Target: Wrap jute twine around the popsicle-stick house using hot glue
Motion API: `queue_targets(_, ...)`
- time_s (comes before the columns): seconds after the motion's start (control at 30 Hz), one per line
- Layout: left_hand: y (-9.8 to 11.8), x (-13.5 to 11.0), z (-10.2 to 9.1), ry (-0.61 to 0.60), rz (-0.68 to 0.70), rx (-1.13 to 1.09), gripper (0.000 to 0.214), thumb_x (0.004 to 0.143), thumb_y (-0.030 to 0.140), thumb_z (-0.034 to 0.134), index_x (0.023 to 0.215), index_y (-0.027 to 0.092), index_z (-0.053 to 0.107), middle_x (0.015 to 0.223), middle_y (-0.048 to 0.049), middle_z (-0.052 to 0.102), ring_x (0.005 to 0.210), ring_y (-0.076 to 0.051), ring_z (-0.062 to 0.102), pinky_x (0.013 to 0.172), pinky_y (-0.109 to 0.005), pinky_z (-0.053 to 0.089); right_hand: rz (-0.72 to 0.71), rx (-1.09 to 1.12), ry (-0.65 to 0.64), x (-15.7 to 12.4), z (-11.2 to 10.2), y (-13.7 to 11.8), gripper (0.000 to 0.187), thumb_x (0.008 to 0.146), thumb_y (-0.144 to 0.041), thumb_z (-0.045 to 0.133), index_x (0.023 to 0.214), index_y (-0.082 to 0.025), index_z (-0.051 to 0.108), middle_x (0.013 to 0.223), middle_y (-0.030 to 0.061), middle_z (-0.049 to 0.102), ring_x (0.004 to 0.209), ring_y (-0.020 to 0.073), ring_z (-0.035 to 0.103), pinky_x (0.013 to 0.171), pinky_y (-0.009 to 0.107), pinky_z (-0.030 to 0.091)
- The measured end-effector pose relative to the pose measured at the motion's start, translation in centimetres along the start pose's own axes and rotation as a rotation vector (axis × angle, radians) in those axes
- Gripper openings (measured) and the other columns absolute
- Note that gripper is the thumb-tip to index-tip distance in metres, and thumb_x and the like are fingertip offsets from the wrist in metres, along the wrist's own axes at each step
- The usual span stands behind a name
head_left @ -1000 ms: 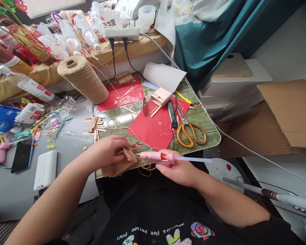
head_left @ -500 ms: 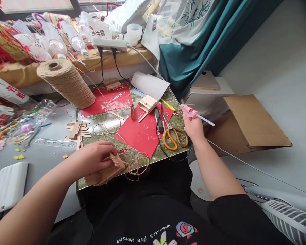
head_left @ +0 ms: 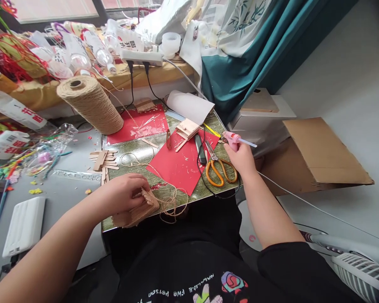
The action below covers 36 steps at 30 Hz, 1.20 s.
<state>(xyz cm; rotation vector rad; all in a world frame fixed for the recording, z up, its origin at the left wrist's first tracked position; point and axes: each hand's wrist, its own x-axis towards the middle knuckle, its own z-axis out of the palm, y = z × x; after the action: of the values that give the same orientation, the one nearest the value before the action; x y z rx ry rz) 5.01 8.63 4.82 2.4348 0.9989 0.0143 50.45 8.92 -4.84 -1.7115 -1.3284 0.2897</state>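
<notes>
My left hand (head_left: 126, 195) is closed on a small piece built of wooden craft sticks (head_left: 139, 212) at the near edge of the green-patterned board (head_left: 139, 149). Loose twine (head_left: 170, 204) trails from that piece. My right hand (head_left: 240, 158) grips a pink glue gun (head_left: 233, 138) at the board's right edge, with a clear glue stick poking out to the right. Orange-handled scissors (head_left: 219, 168) lie just left of that hand.
A big spool of jute twine (head_left: 90, 103) lies at the back left. Red paper sheets (head_left: 177, 166), a stack of craft sticks (head_left: 102, 160), a small stick box (head_left: 187, 128) and a power strip (head_left: 142, 57) surround the board. A cardboard flap (head_left: 322, 151) lies right.
My right hand carried the glue gun from beside the stick piece out to the board's right edge. My left hand stayed on the stick piece.
</notes>
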Motion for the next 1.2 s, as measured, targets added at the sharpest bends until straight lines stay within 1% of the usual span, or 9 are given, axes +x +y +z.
queue_targets(0.1, 0.1, 0.0, -0.2, -0.091, 0.012, 0.016, 0.022, 0.082, 0.021, 0.06, 0.098, 0.026, 0.074, 0.107, -0.0019, 0.074, 0.102, -0.021, 0.07, 0.09, -0.033, 0.057, -0.017, -0.075, 0.26, -3.6, -1.1, -0.7, 0.033, 0.095, -0.042, 0.068, 0.116, -0.017, 0.066, 0.113, 0.0134, 0.068, 0.101, 0.029, 0.068, 0.097, 0.051, 0.057)
queue_targets(0.17, 0.1, 0.1, -0.3, -0.101, 0.001, 0.024, 0.021, 0.082, 0.021, 0.06, 0.097, 0.025, 0.072, 0.108, -0.0023, 0.074, 0.103, -0.022, 0.069, 0.09, -0.034, 0.057, -0.164, -0.066, 0.333, -6.9, -1.2, -2.5, 0.021, 0.095, -0.033, 0.067, 0.11, -0.019, 0.065, 0.109, 0.0116, 0.065, 0.099, 0.0274, 0.066, 0.094, 0.049, 0.057)
queue_targets(0.23, 0.1, 0.1, -0.3, -0.106, 0.003, 0.024, 0.02, 0.082, 0.02, 0.059, 0.098, 0.025, 0.072, 0.109, -0.0025, 0.074, 0.103, -0.021, 0.069, 0.091, -0.034, 0.056, -0.381, 0.031, 0.138, -10.2, -0.5, -5.6, 0.017, 0.094, -0.025, 0.068, 0.11, -0.021, 0.065, 0.107, 0.0102, 0.066, 0.103, 0.0279, 0.066, 0.097, 0.049, 0.056)
queue_targets(0.3, 0.2, 0.0, -0.3, -0.11, 0.013, 0.025, 0.022, 0.084, 0.02, 0.058, 0.1, 0.025, 0.072, 0.111, -0.003, 0.073, 0.104, -0.021, 0.069, 0.093, -0.034, 0.056, -0.487, 0.18, -0.231, -13.0, 1.1, -9.3, 0.03, 0.095, -0.019, 0.065, 0.124, -0.023, 0.064, 0.118, 0.0117, 0.07, 0.115, 0.029, 0.066, 0.105, 0.05, 0.054)
queue_targets(0.4, 0.2, 0.0, -0.3, -0.109, 0.019, 0.037, 0.028, 0.084, 0.019, 0.059, 0.107, 0.025, 0.073, 0.116, -0.0034, 0.073, 0.109, -0.021, 0.069, 0.097, -0.034, 0.056, -0.434, 0.336, -0.636, -15.2, 4.1, -14.0, 0.049, 0.1, -0.025, 0.063, 0.148, -0.022, 0.054, 0.14, 0.0158, 0.067, 0.131, 0.0307, 0.062, 0.112, 0.05, 0.051)
queue_targets(0.53, 0.2, -0.1, -0.2, -0.093, 0.008, 0.051, 0.029, 0.085, 0.021, 0.062, 0.112, 0.027, 0.073, 0.12, -0.0038, 0.073, 0.113, -0.023, 0.069, 0.099, -0.035, 0.056, -0.238, 0.388, -0.826, -15.7, 6.7, -16.4, 0.051, 0.103, -0.023, 0.06, 0.153, -0.02, 0.052, 0.11, 0.0093, 0.078, 0.107, 0.0269, 0.072, 0.098, 0.044, 0.056)
queue_targets(0.7, 0.3, -0.2, -0.3, -0.089, -0.003, 0.03, 0.027, 0.086, 0.021, 0.064, 0.11, 0.027, 0.075, 0.119, -0.0039, 0.074, 0.111, -0.022, 0.07, 0.098, -0.035, 0.057, -0.106, 0.519, -0.826, -16.1, 7.0, -17.0, 0.033, 0.104, -0.018, 0.054, 0.131, -0.023, 0.072, 0.108, 0.0062, 0.078, 0.092, 0.0193, 0.072, 0.083, 0.031, 0.055)
queue_targets(0.9, 0.4, -0.2, -0.3, -0.088, -0.016, 0.03, 0.028, 0.085, 0.02, 0.063, 0.11, 0.026, 0.075, 0.119, -0.0047, 0.073, 0.112, -0.023, 0.07, 0.098, -0.035, 0.057, 0.08, 0.612, -0.868, -17.0, 7.6, -17.4, 0.029, 0.103, -0.024, 0.058, 0.127, -0.02, 0.075, 0.083, 0.0007, 0.073, 0.073, 0.0151, 0.065, 0.07, 0.027, 0.051)
queue_targets(1.2, 0.5, -0.1, -0.4, -0.088, -0.026, 0.003, 0.027, 0.082, 0.017, 0.063, 0.106, 0.026, 0.074, 0.115, -0.004, 0.073, 0.11, -0.023, 0.068, 0.096, -0.035, 0.056, -0.088, 0.584, -0.809, -17.7, 6.7, -17.3, 0.038, 0.1, -0.017, 0.057, 0.132, -0.022, 0.075, 0.093, 0.0045, 0.077, 0.081, 0.0181, 0.069, 0.078, 0.03, 0.055)
